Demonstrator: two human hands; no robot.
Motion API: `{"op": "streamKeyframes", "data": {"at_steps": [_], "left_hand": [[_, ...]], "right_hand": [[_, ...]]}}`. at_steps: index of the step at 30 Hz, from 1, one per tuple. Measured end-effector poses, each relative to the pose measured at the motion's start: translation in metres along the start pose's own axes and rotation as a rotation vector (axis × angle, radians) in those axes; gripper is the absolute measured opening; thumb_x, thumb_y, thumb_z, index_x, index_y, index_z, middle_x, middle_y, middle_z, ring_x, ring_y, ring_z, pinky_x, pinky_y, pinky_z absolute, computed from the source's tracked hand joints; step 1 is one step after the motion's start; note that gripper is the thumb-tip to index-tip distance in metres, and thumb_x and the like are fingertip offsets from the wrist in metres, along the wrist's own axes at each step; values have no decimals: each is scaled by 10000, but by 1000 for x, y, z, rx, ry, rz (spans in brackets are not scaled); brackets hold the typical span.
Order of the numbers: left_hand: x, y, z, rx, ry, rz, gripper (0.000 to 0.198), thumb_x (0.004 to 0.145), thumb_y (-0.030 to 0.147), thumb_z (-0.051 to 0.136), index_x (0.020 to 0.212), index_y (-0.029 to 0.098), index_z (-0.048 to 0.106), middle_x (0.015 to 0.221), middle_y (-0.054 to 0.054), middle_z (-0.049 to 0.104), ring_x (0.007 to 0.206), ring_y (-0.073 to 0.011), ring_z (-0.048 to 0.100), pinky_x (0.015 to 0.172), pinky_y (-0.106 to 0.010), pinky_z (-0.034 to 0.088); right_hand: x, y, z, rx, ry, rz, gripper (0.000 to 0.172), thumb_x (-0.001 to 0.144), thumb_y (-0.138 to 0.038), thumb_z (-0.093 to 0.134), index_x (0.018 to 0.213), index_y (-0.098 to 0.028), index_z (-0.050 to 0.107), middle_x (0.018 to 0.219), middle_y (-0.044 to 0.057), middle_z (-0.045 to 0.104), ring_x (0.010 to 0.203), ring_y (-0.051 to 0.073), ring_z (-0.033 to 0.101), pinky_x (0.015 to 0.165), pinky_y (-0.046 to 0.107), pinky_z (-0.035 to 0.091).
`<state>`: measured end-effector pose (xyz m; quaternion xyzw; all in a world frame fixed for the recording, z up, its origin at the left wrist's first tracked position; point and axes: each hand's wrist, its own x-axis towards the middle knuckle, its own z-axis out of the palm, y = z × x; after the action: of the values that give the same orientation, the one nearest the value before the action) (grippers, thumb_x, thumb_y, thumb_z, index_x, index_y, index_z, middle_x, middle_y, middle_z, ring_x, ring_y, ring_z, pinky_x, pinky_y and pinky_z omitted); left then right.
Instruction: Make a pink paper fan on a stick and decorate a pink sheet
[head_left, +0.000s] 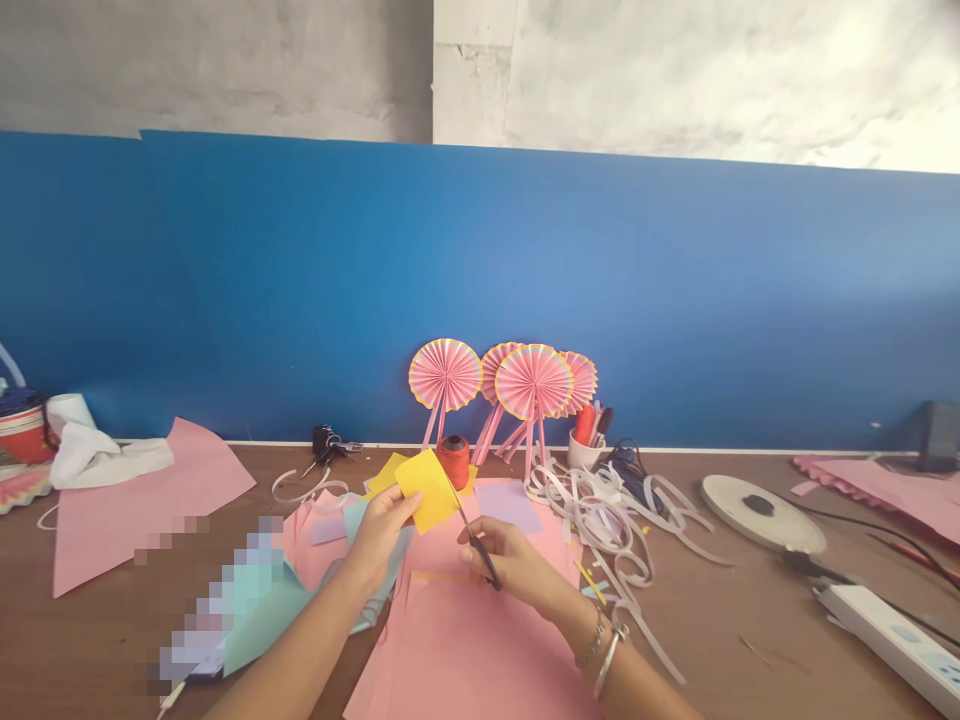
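Note:
My left hand [379,538] pinches a small yellow sheet of paper [427,487] and holds it up above the table. My right hand [514,562] is closed round the handles of a pair of scissors [474,535], whose thin blades reach up to the right edge of the yellow sheet. Both hands hover over a spread of pink paper sheets [465,640]. Bangles sit on my right wrist.
Several pink pleated paper fans [525,385] lean on the blue board [480,290]. A red thread spool [454,460], a cup of pens [589,440], curled white paper strips [615,510], a white round lamp base [761,512], a power strip [892,632] and a large pink sheet [142,500] lie around.

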<state>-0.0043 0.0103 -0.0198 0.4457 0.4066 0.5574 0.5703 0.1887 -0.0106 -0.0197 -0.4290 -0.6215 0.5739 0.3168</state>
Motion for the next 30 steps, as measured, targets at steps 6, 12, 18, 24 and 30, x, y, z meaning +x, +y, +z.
{"op": "streamKeyframes", "data": {"at_steps": [6, 12, 18, 24, 30], "left_hand": [[-1, 1, 1, 10, 12, -6, 376, 703, 351, 686, 1014, 141, 685, 1006, -118, 712, 969, -274, 628, 782, -333, 472], [1, -1, 0, 11, 18, -4, 357, 712, 338, 675, 1012, 145, 681, 1004, -109, 714, 953, -262, 634, 765, -318, 472], [0, -2, -1, 5, 18, -6, 391, 684, 356, 702, 1013, 145, 681, 969, -107, 723, 911, -259, 648, 749, -317, 474], [1, -1, -1, 13, 21, -12, 393, 692, 355, 696, 1023, 144, 673, 995, -106, 718, 914, -254, 648, 738, -303, 472], [0, 2, 1, 12, 23, -13, 395, 676, 375, 705, 998, 147, 685, 963, -101, 727, 892, -255, 655, 740, -311, 470]], "right_hand": [[-1, -2, 0, -22, -1, 7, 403, 700, -479, 676, 903, -154, 551, 577, -46, 512, 529, 92, 464, 496, 215, 332], [-2, -4, 0, -30, 2, 11, 402, 701, -480, 675, 903, -155, 551, 579, -46, 516, 534, 93, 470, 500, 214, 340], [-2, -2, 0, -15, -3, 12, 395, 702, -470, 677, 900, -152, 550, 567, -49, 513, 529, 92, 478, 506, 214, 350], [-1, -2, 0, -13, -7, 3, 415, 689, -492, 682, 892, -157, 544, 567, -47, 523, 530, 98, 492, 505, 216, 359], [-1, -2, -1, 1, -12, 0, 416, 692, -503, 675, 893, -163, 543, 564, -43, 536, 525, 103, 500, 506, 223, 366]]}}
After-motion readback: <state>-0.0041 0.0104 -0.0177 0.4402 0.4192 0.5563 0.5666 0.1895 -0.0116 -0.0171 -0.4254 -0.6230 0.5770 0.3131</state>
